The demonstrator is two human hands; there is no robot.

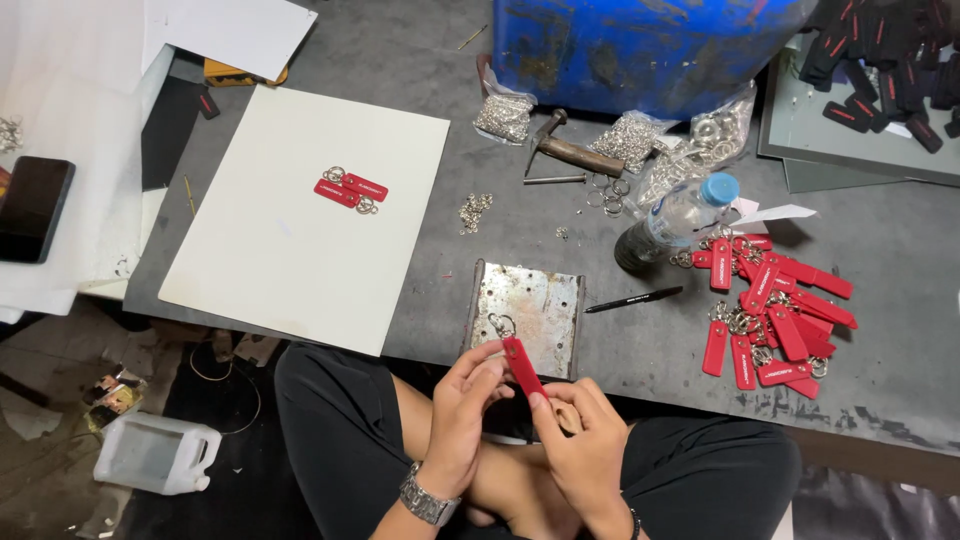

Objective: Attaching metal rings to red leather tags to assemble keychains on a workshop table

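On the left of the counter (420, 300), a white board (300, 230) carries 2 finished red tags (350, 188). Both hands pinch 1 red key tag (522, 366) above the rusty metal plate (527, 315) — the left hand (462, 410) near its ring, the right hand (580, 440) at the lower end, holding it steady. A pile of red tags (775, 315) lies right.
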